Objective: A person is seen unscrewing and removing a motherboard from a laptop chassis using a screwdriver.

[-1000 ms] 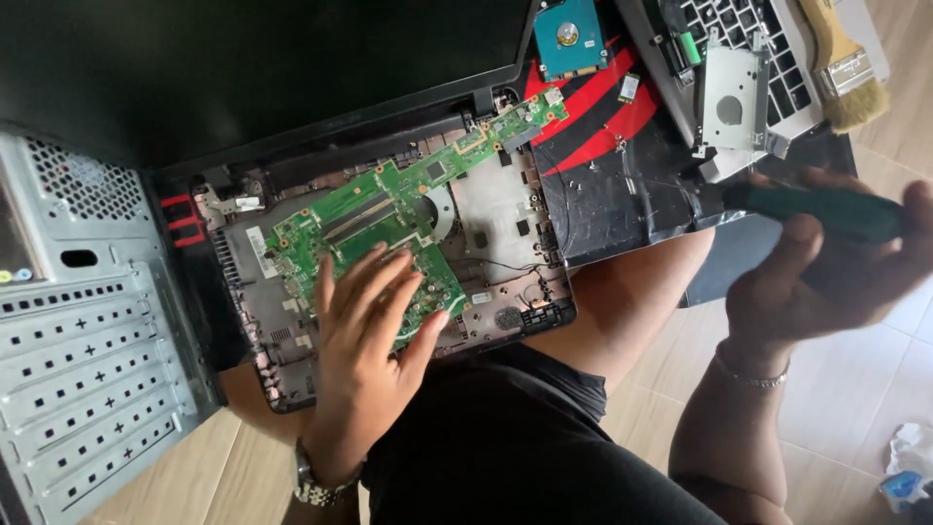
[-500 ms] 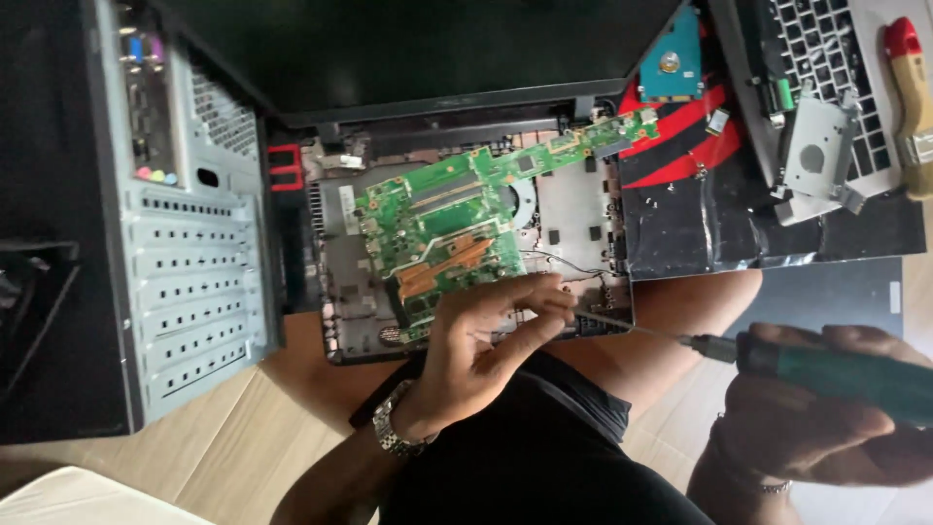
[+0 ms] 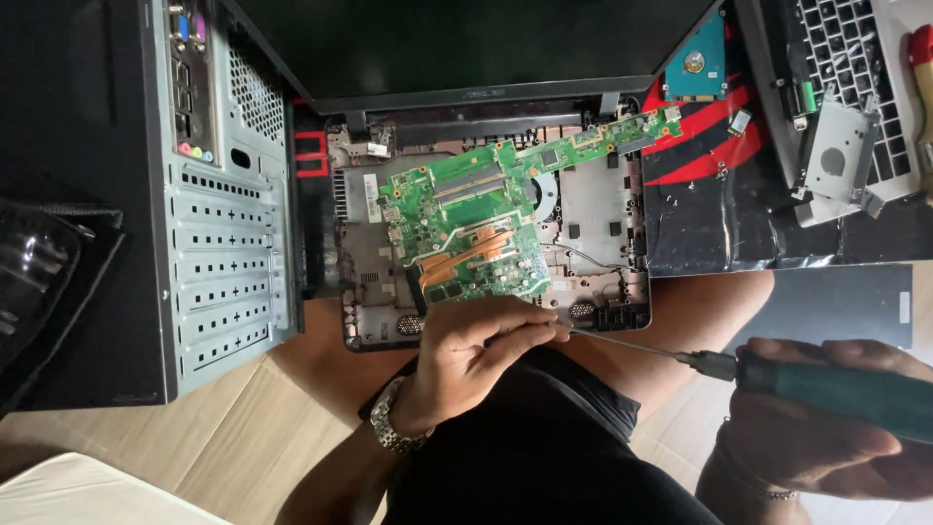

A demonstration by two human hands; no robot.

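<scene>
A second ago the left hand (image 3: 476, 355) lies flat with spread fingers on the green laptop motherboard (image 3: 476, 228); now it is off the board, curled at the near edge of the opened black laptop base (image 3: 603, 219), its fingertips pinching the thin metal shaft of the green-handled screwdriver (image 3: 836, 389) near its tip. The right hand (image 3: 826, 433), earlier raised beside the black and red plastic sheet (image 3: 719, 185) with the tool lifted clear, now sits lower, gripping the handle so the shaft points left toward the base. The view has swung left, showing more of the grey desktop computer case (image 3: 219, 214).
</scene>
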